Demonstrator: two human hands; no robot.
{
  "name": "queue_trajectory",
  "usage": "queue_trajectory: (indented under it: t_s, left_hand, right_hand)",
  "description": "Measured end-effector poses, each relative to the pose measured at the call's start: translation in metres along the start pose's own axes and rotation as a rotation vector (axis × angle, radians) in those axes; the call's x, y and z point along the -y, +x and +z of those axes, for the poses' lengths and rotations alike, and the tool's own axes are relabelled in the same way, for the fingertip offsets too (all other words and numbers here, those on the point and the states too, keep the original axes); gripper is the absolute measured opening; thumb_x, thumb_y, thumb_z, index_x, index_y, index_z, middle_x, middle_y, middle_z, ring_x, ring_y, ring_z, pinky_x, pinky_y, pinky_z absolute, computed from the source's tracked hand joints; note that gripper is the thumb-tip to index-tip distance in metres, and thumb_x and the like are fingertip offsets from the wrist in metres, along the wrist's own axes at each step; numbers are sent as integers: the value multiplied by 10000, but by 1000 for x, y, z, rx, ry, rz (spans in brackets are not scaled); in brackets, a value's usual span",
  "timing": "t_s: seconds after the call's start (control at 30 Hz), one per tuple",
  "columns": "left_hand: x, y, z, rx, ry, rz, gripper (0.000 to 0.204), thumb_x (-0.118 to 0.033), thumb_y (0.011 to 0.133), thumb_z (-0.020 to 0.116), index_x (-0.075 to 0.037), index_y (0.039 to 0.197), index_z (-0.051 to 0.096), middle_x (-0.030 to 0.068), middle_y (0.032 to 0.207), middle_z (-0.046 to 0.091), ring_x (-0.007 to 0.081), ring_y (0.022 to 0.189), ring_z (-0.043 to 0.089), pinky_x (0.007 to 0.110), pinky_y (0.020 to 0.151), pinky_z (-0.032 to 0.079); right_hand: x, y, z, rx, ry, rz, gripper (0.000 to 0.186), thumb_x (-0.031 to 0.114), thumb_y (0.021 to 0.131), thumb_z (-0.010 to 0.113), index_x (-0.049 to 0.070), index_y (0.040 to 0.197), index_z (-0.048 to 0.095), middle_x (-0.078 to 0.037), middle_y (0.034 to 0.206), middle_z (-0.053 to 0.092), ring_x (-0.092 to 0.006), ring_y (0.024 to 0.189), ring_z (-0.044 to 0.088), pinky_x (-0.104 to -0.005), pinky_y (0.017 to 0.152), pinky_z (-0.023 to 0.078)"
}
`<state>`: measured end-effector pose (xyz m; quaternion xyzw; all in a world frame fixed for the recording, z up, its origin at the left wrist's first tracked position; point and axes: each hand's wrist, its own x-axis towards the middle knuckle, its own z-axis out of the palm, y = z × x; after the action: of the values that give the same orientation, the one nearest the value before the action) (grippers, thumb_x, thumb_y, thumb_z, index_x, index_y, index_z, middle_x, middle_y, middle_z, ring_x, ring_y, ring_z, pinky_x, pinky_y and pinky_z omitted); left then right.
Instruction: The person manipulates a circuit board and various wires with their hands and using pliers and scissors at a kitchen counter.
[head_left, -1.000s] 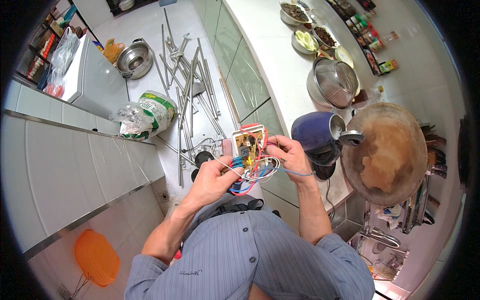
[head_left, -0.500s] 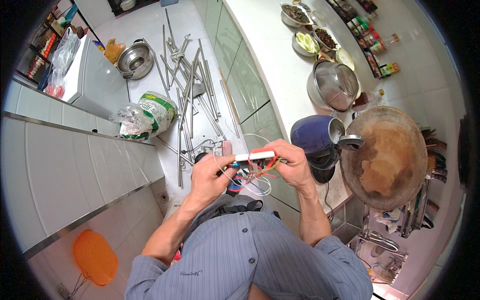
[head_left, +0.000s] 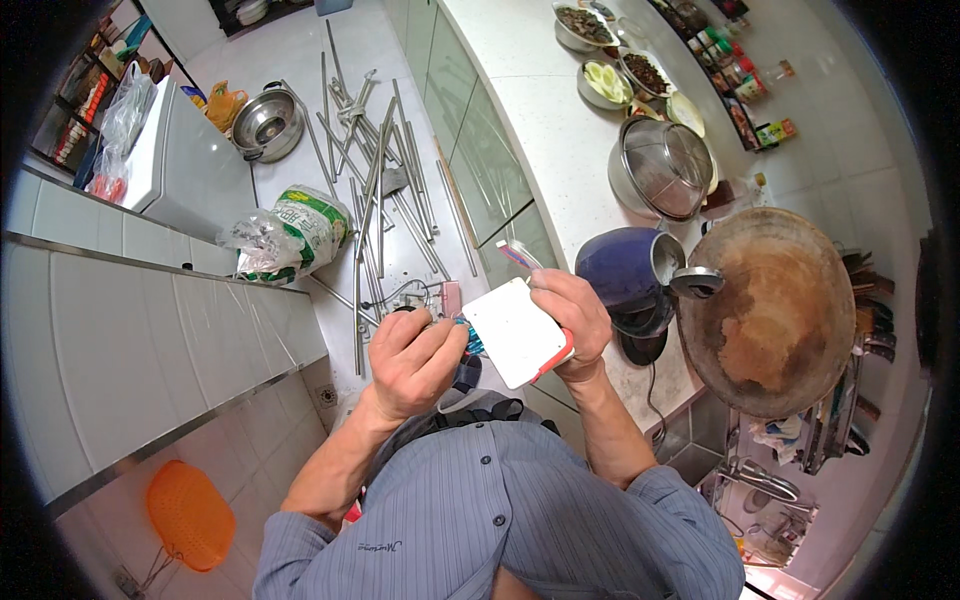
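Observation:
My right hand [head_left: 572, 318] grips a flat white square panel [head_left: 515, 332] by its right side, fingers closed. The panel's broad face is turned up, and a red piece [head_left: 557, 356] shows along its lower right edge. A small strip with red and blue [head_left: 516, 253] sticks out past the right fingertips, beside some thin pale wires. My left hand [head_left: 412, 360] is closed in a pinch at the panel's left edge, on thin blue wires [head_left: 472, 338]. Whatever lies under the panel is hidden by it.
Several loose metal tubes [head_left: 378, 190] lie on the floor ahead, near a green-and-white sack [head_left: 310, 225] and a steel pot [head_left: 268, 124]. On the right-hand counter [head_left: 530, 125] stand a blue kettle [head_left: 618, 272], a large round board [head_left: 770, 310] and bowls of food.
The panel has turned from edge-on to showing its broad white face. The loose coloured wires that hung below it are now mostly out of sight.

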<state>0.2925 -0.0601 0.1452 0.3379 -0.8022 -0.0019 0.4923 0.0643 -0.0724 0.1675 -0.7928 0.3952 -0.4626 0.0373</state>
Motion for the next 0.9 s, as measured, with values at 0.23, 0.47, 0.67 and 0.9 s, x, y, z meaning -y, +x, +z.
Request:
queue_trajectory:
  t_s: [0.23, 0.47, 0.67, 0.9]
  left_hand:
    - [-6, 4, -1, -3, 10, 14, 273, -73, 633, 700, -15, 899, 686, 62, 850, 661, 227, 755, 592, 349, 611, 454]
    - [-12, 7, -1, 8, -8, 60, 280, -104, 651, 698, -17, 916, 691, 61, 871, 663, 217, 778, 593, 337, 637, 462]
    - [-32, 21, -4, 43, -53, 140, 286, -107, 664, 711, -47, 944, 710, 38, 860, 643, 190, 769, 582, 305, 636, 448]
    - [-57, 30, 5, 58, -66, 162, 304, -128, 675, 700, -69, 972, 728, 9, 801, 591, 167, 748, 574, 289, 623, 419]
  right_hand:
    - [-3, -5, 0, -41, 2, 21, 249, 88, 801, 726, 27, 1032, 657, -160, 1040, 701, -313, 922, 710, -360, 769, 586]
    - [-8, -2, -5, -67, 14, 27, 281, 140, 802, 774, 0, 1009, 647, -195, 1008, 708, -308, 840, 715, -354, 719, 581]
    - [-8, -6, -4, -57, 284, 222, 315, 170, 850, 753, -7, 1082, 633, -190, 1088, 682, -253, 954, 684, -338, 834, 554]
    - [-5, -7, 2, -116, 846, 541, 283, 191, 924, 680, -28, 1092, 620, -200, 1147, 649, -227, 1022, 667, -337, 873, 565]
